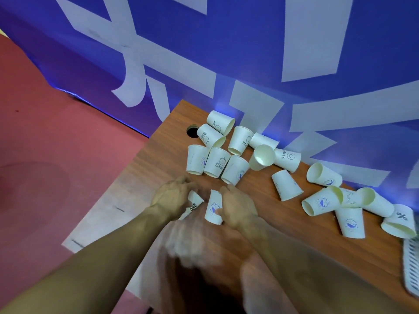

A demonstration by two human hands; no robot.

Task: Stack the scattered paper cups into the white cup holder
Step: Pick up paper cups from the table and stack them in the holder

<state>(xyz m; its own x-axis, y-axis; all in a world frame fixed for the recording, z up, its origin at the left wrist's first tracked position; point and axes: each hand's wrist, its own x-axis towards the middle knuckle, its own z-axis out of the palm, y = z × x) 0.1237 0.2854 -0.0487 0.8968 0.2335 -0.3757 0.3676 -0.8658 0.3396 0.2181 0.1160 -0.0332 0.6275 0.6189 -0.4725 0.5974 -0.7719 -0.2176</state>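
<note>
Though blurry, left hand (172, 198): fingers curled round % cup (193, 205), near table (328, 257) front
Right hand (238, 209): pinching logo cup (214, 210), just beside
Other cups (286, 184): scattered toward the back
Holder (411, 266): far right, cut off

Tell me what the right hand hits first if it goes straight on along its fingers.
Likely the blue-logo cup ending the three-cup row, just beyond the right hand; depth is unclear.

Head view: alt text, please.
Left hand covers a %-marked cup and right hand grips a blue-logo cup on a wooden table. Other white cups lie scattered toward a blue banner; a white slatted holder shows at far right.
</note>
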